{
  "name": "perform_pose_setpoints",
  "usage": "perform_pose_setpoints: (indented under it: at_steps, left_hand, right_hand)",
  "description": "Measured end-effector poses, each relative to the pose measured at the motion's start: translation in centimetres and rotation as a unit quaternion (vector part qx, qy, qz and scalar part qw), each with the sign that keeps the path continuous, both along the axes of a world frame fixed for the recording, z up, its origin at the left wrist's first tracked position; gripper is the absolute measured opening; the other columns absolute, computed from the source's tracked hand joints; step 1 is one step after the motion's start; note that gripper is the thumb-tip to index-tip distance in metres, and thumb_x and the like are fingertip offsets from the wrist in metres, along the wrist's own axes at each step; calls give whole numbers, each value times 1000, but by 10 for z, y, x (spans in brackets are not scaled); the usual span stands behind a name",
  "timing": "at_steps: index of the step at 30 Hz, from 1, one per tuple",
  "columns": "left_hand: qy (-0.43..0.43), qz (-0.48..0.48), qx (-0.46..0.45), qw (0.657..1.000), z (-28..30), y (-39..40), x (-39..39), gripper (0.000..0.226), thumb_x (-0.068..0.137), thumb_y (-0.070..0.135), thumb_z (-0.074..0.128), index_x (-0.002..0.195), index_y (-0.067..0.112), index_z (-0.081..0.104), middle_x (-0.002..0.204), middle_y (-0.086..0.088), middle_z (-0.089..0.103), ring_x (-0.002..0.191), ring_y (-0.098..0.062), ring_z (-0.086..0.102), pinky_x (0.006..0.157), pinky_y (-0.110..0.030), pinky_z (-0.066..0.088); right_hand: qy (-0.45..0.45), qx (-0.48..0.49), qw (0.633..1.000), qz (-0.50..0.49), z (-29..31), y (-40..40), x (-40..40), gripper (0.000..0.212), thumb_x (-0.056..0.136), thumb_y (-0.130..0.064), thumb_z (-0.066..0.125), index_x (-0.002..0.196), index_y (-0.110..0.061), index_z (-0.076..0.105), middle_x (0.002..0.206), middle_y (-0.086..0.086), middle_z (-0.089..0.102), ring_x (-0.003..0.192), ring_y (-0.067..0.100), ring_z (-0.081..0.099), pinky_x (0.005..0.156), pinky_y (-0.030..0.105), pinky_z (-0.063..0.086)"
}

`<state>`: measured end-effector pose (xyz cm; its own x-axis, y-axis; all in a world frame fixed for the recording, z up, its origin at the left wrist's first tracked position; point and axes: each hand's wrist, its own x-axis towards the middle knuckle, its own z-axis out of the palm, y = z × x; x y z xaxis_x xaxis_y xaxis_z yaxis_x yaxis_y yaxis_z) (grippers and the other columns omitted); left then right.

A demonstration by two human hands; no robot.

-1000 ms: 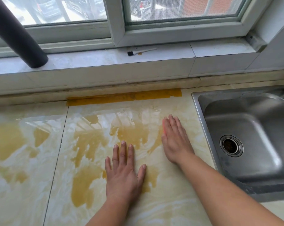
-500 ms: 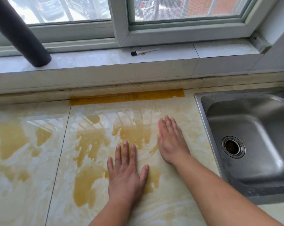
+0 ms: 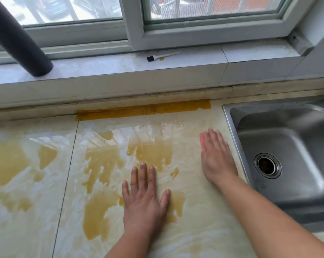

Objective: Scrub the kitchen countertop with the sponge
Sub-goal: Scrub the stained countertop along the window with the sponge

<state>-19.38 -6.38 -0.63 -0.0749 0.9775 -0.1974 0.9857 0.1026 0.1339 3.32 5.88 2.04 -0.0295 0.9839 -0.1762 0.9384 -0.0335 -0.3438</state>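
The glossy cream and ochre countertop (image 3: 105, 164) fills the lower view and looks wet in the middle. My right hand (image 3: 218, 157) lies flat with straight fingers on a pink sponge (image 3: 202, 140), pressing it to the counter just left of the sink; only the sponge's left edge shows past my fingers. My left hand (image 3: 144, 200) rests palm down on the counter with fingers spread, nearer to me and left of the right hand.
A steel sink (image 3: 287, 161) with a round drain (image 3: 268, 165) sits at the right. A strip of brown tape (image 3: 142, 110) runs along the back edge. On the window sill lie a small brush (image 3: 162, 56) and a dark pipe (image 3: 17, 38).
My right hand has slid the sponge to the right, from the middle of the counter to beside the sink rim. My left hand has stayed put.
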Motion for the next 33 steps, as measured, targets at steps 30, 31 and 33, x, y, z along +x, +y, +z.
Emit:
perform_pose_setpoints:
  at_steps: [30,31,33]
  left_hand:
    - [3,1,-30,1000,-4,1,-4,84,90,77,-14,158,30,-31,164,4,-44,151,-22,-40,127,-57,-9]
    - [1,1,-31,1000,-4,1,-4,85,90,78,-14,158,30,-31,164,4,-44,151,-21,-41,127,-57,-9]
    - [-6,2,-29,1000,-4,1,-5,85,90,79,-14,158,31,-30,163,6,-44,151,-20,-41,127,-57,-10]
  right_hand:
    - [-29,-27,999,21,2,-60,40,61,106,-28,21,164,-30,0,170,-13,-12,154,6,-19,125,31,-11]
    - [-35,-29,999,22,2,-75,44,61,106,-28,20,164,-30,-2,170,-14,-14,153,6,-21,123,30,-14]
    - [-45,-30,998,27,1,-105,52,61,105,-31,15,163,-30,-5,168,-14,-19,152,5,-26,122,29,-16]
